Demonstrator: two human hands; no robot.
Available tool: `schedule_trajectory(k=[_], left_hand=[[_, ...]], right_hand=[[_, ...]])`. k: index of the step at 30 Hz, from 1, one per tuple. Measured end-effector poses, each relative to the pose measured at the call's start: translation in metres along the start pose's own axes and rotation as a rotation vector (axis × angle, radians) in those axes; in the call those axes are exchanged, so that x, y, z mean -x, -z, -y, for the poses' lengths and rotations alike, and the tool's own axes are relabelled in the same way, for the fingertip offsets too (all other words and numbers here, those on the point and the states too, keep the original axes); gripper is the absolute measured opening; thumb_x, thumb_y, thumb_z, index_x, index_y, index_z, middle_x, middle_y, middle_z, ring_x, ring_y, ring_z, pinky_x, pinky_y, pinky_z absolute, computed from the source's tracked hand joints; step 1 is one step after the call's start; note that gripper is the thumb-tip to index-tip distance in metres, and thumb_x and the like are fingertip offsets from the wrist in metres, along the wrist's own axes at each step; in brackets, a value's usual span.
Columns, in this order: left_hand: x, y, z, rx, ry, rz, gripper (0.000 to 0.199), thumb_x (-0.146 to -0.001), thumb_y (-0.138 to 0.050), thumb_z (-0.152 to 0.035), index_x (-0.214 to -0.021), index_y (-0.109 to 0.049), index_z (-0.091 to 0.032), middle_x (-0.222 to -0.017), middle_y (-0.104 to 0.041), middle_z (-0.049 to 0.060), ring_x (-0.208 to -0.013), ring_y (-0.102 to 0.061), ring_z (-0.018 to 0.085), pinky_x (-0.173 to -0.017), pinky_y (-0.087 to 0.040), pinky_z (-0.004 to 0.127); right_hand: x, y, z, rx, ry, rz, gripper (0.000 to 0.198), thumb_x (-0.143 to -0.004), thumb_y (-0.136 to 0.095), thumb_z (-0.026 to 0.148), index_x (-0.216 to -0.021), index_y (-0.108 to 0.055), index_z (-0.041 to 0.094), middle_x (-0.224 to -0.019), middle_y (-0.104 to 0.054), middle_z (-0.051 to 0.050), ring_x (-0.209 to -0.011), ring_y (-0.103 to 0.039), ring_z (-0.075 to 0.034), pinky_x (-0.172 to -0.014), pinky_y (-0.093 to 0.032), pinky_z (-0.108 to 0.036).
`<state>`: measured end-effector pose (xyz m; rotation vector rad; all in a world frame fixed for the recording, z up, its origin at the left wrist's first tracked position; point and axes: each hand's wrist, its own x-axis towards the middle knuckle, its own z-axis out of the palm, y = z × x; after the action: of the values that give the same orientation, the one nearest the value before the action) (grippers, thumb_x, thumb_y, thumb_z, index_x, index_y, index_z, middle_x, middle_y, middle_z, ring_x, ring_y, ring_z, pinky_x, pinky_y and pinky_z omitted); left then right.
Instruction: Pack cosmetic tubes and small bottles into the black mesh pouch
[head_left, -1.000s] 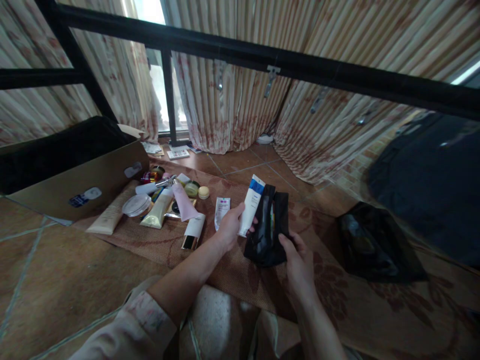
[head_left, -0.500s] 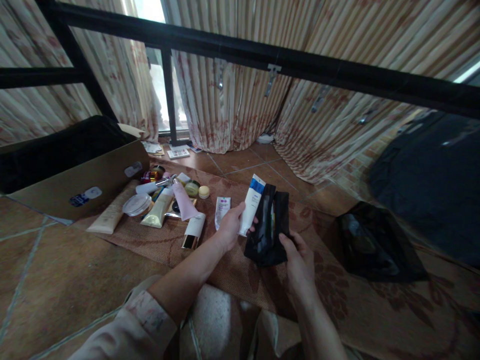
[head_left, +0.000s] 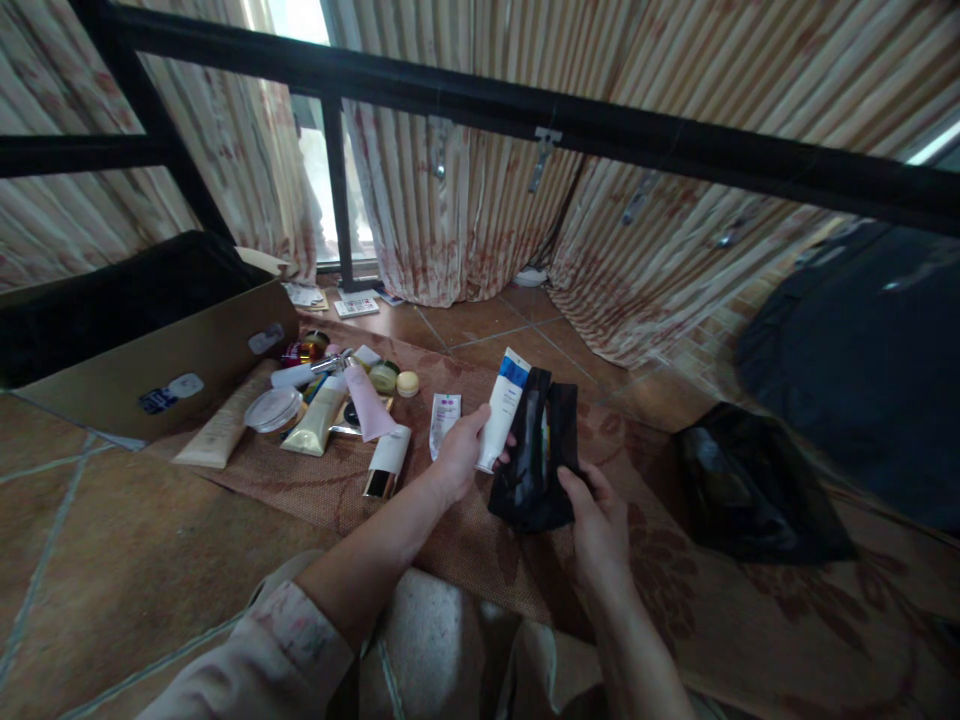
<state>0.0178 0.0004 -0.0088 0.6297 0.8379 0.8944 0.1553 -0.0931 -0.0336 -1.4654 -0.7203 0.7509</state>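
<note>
My left hand [head_left: 463, 455] is closed around a white tube with a blue band [head_left: 502, 410], holding it tilted upright. Just right of the tube is a black pouch [head_left: 559, 500], unzipped along its top, with some items partly visible inside. My right hand [head_left: 600, 510] grips the pouch's right side, thumb on top. Left of my left hand lies a small white and purple packet [head_left: 445, 420]. A white bottle with a gold cap [head_left: 388, 460] and a pink tube [head_left: 367, 400] lie farther left.
Several cosmetics, among them a beige tube [head_left: 225, 425], a round clear container [head_left: 274, 408] and a cream-coloured tube [head_left: 315, 415], cover the left of the mat [head_left: 442, 530]. A cardboard box [head_left: 187, 370] stands behind them. Another black bag [head_left: 757, 500] sits at right; a black rail [head_left: 480, 90] crosses above.
</note>
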Motion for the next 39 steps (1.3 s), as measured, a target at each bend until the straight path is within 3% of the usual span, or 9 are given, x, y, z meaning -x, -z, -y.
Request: schedule_trajectory(k=[39], left_hand=[[-0.0009, -0.0001, 0.001, 0.003, 0.003, -0.008, 0.036, -0.091, -0.041, -0.036, -0.083, -0.064, -0.01, -0.058, -0.064, 0.006, -0.039, -0.053, 0.012, -0.038, -0.037, 0.021]], right_hand=[[-0.0002, -0.0003, 0.0002, -0.004, 0.001, -0.002, 0.036, -0.072, -0.069, 0.043, -0.099, -0.07, 0.019, -0.093, -0.073, -0.003, -0.085, -0.065, -0.021, -0.078, -0.049, -0.033]])
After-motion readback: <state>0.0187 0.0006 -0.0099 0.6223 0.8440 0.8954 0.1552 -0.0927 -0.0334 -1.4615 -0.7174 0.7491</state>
